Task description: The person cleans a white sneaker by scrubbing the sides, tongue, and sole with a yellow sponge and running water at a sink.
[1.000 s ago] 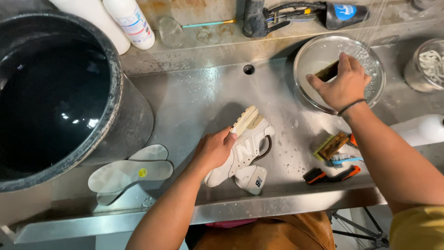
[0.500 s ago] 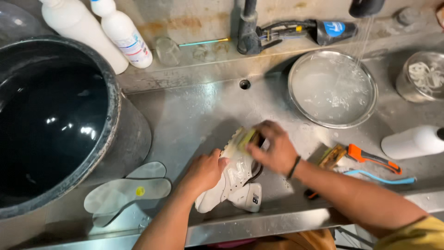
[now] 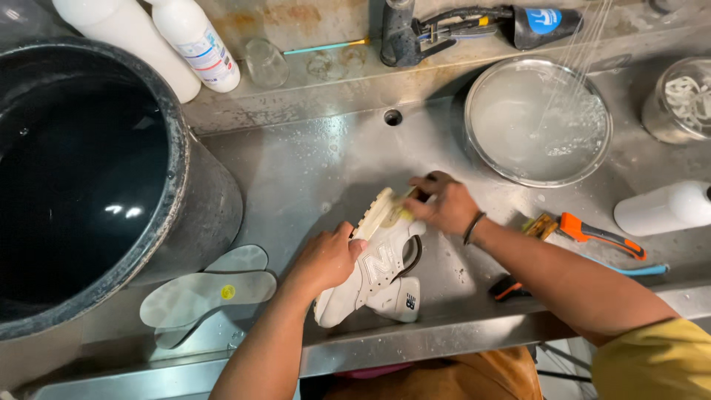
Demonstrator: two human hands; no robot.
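A wet, scuffed stainless-steel sink counter [image 3: 311, 170] fills the view, with a large black plastic barrel of dark water [image 3: 89, 178] at the left and a shallow round metal basin of soapy water [image 3: 538, 122] under a thin stream at the upper right. In the middle, lying on its side on the steel, is a white leather-and-mesh sneaker [image 3: 378, 270] with its tongue folded out toward the counter's near edge. The left hand [image 3: 326, 259] is wrapped around the shoe's mid-body, fingers curled shut on the upper to pin it down. The right hand [image 3: 443, 204] is closed over a small pale brush or sponge [image 3: 406, 212] pressed against the ridged cream sole at the toe end; what exactly the tool is cannot be told, since the fingers cover most of it. By the look of it, scrubbing of the sole is the step in hand, and the next stroke seems to call for steady downward pressure while the left hand keeps the slick shoe from sliding. Two grey foam insoles [image 3: 204, 292] lie flat beside the barrel, and an orange-handled brush [image 3: 592, 233] rests near the right forearm, by a white plastic bottle [image 3: 663, 207] on its side.
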